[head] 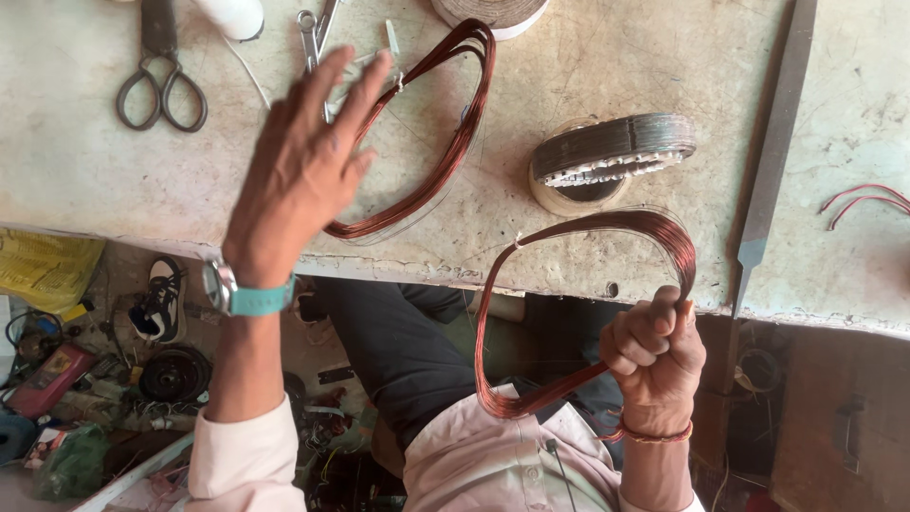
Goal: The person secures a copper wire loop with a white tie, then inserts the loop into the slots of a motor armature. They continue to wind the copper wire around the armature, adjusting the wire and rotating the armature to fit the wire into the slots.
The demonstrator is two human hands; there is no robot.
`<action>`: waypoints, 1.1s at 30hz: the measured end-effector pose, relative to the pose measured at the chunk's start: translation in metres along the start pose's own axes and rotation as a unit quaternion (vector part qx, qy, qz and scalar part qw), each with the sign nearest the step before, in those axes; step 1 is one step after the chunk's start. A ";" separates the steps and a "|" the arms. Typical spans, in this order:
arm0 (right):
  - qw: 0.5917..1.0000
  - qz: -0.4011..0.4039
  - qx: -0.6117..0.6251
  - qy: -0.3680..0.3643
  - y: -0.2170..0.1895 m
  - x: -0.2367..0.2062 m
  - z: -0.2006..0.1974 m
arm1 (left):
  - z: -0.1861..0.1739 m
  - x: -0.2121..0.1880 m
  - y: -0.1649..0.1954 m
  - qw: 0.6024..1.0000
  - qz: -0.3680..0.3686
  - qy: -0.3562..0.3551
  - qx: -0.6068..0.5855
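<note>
1. Copper wire is what both hands deal with: two loose hanks of thin reddish enamelled wire, each wound into a long oval loop.
2. The right hand is closed in a fist around one side of the nearer coil, fingers curled tight over the bundled strands. That grip seems meant to keep the turns together so the loop does not spring apart; the coil hangs off the bench edge over the person's lap, arching up above the fist and sweeping down to the left of it.
3. The left hand is spread flat, fingers extended and slightly apart, palm down over the worn workbench. It holds nothing. Its fingertips lie at the upper left of the second coil, which rests flat on the bench just right of the hand; whether they touch the wire I cannot tell.
4. Beyond the left hand's fingertips lie small pliers; up and to its left, dark scissors.
5. Above the right fist sits a stack of slotted metal laminations on a tape roll, and to its right a long flat file.
</note>
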State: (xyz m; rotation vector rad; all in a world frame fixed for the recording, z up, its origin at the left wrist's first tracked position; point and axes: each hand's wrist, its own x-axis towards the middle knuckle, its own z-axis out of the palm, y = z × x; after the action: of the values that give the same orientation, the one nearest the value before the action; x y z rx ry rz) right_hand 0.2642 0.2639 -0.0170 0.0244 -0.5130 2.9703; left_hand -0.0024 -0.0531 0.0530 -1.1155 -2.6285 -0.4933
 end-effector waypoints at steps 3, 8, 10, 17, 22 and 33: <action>1.000 0.006 0.011 0.004 0.002 0.001 -0.001 | -0.001 0.008 -0.014 0.998 -0.054 -0.031 -0.005; 0.999 0.009 0.049 -0.012 0.002 -0.001 -0.001 | 0.002 0.017 -0.019 0.996 -0.065 -0.001 -0.059; 0.998 0.010 0.066 -0.016 0.001 -0.003 -0.001 | 0.005 0.014 -0.009 0.992 -0.067 -0.001 -0.104; 0.995 0.003 0.093 -0.022 -0.005 -0.002 0.002 | 0.011 -0.032 0.057 0.973 0.065 0.135 -0.178; 0.991 -0.003 0.128 -0.037 -0.004 0.001 0.006 | 0.032 -0.063 0.106 0.870 -0.022 0.117 -0.479; 0.989 -0.016 0.146 -0.022 -0.012 0.001 0.016 | 0.087 -0.085 0.097 0.754 0.019 -0.256 -0.605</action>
State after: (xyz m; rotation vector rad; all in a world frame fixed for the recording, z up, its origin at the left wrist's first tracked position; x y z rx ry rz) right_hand 0.2644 0.2704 0.0018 0.1249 -0.0767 2.9903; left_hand 0.1181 -0.0109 -0.0358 -1.7646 -2.5110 -2.3938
